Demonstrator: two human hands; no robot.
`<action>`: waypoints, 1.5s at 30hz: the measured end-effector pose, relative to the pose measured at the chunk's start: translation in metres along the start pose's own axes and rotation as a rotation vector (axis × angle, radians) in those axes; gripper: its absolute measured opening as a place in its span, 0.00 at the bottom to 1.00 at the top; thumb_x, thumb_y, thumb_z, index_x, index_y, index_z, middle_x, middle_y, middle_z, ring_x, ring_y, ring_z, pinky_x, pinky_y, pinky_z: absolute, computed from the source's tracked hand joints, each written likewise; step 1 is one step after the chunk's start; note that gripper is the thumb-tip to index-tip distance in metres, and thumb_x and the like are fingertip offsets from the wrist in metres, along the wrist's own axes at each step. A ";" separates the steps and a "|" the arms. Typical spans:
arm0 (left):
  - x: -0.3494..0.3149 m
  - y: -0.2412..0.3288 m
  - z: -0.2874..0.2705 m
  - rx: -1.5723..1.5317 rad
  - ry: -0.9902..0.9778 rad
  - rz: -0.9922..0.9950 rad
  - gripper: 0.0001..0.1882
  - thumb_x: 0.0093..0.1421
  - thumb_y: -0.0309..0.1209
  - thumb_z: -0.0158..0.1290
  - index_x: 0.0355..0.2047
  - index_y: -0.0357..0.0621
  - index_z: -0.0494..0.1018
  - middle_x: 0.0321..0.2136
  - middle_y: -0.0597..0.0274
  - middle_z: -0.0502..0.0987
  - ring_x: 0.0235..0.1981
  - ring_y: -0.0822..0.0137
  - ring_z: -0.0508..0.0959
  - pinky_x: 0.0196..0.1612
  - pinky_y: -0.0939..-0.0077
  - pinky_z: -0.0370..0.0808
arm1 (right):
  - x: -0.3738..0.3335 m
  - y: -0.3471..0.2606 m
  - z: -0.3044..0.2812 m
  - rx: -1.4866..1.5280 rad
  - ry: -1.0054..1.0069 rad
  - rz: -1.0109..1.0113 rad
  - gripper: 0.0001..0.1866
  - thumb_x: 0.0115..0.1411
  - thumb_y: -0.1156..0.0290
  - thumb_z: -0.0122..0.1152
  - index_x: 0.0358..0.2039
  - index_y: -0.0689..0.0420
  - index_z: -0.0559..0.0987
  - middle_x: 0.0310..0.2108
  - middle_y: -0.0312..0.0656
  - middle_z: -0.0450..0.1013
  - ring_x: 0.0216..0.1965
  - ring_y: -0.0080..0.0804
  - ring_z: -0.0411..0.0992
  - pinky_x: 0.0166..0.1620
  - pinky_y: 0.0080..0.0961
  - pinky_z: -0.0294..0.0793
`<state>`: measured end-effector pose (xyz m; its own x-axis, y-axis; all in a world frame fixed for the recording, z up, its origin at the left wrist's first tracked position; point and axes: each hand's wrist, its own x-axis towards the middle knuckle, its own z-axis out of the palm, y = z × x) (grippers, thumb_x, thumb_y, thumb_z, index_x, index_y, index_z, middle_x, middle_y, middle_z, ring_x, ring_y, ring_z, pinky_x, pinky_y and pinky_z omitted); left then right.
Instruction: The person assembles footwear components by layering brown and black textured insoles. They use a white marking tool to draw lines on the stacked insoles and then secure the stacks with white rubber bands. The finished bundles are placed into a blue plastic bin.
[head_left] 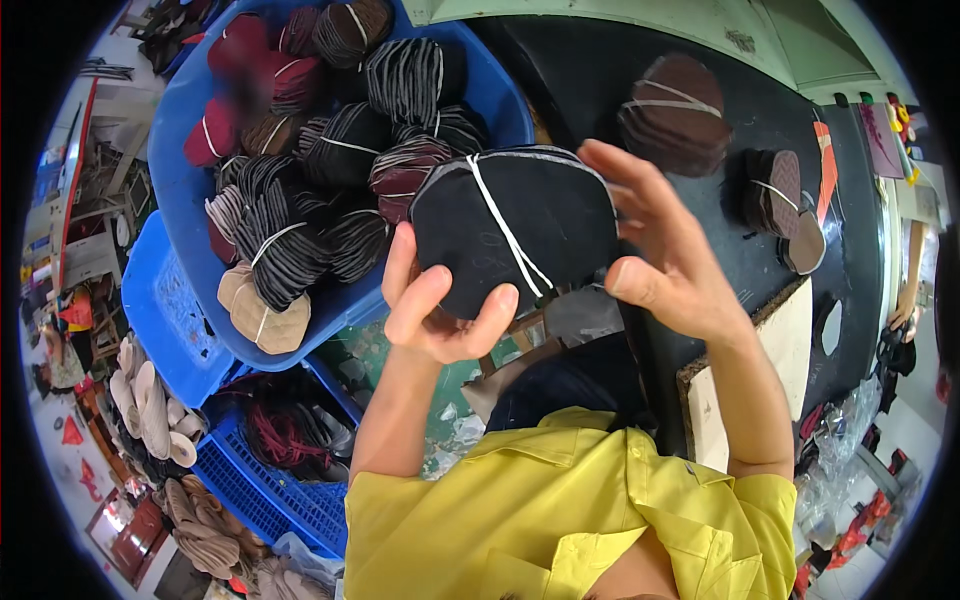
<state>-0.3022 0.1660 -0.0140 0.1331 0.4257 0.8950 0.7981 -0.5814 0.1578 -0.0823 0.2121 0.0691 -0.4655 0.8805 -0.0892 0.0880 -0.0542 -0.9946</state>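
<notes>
A bundle of black cut fabric pieces (450, 235) with rounded ends is held up in front of me, a white elastic band (505, 235) stretched across it. My left hand (435, 325) grips its lower left side, fingertips pressed on the front face. At the bundle's right edge my right hand (685, 265) is spread, thumb and fingers apart, close to the corner; I cannot tell whether the fingertips touch it. Behind the bundle stands a blue tub (180, 240) full of banded stacks in black, grey, maroon and brown, with a beige stack (270, 310) at its near rim.
On the black tabletop (570, 80) to the right lie a brown banded stack (680, 115), a smaller brown stack (770, 190) and an orange strip (824, 165). A pale board (785, 345) leans near my right forearm. A blue crate (270, 495) sits lower left, beside beige pieces (150, 400).
</notes>
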 end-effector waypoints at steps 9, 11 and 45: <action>-0.001 0.020 0.027 -0.163 0.080 -0.113 0.32 0.51 0.27 0.64 0.53 0.65 0.63 0.53 0.51 0.54 0.55 0.29 0.66 0.54 0.48 0.76 | -0.003 0.004 0.017 0.471 0.194 0.163 0.39 0.55 0.67 0.68 0.63 0.63 0.59 0.51 0.46 0.66 0.51 0.30 0.68 0.53 0.27 0.70; 0.006 0.020 0.027 -0.161 -0.029 -0.092 0.47 0.45 0.22 0.68 0.59 0.50 0.48 0.58 0.42 0.49 0.55 0.35 0.67 0.57 0.47 0.73 | -0.006 0.005 0.014 0.499 0.250 0.165 0.39 0.54 0.68 0.69 0.62 0.63 0.59 0.50 0.46 0.66 0.50 0.29 0.69 0.52 0.26 0.70; 0.029 -0.016 -0.086 -1.192 0.472 -1.421 0.38 0.52 0.36 0.59 0.63 0.43 0.58 0.58 0.58 0.67 0.60 0.58 0.67 0.62 0.52 0.63 | -0.143 0.076 -0.105 0.564 0.788 0.174 0.23 0.62 0.63 0.57 0.56 0.57 0.68 0.54 0.45 0.71 0.53 0.39 0.71 0.53 0.40 0.75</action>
<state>-0.3620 0.1280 0.0451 -0.4713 0.8707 -0.1407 -0.6261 -0.2179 0.7487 0.0834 0.1315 0.0116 0.2522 0.8899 -0.3801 -0.4289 -0.2493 -0.8683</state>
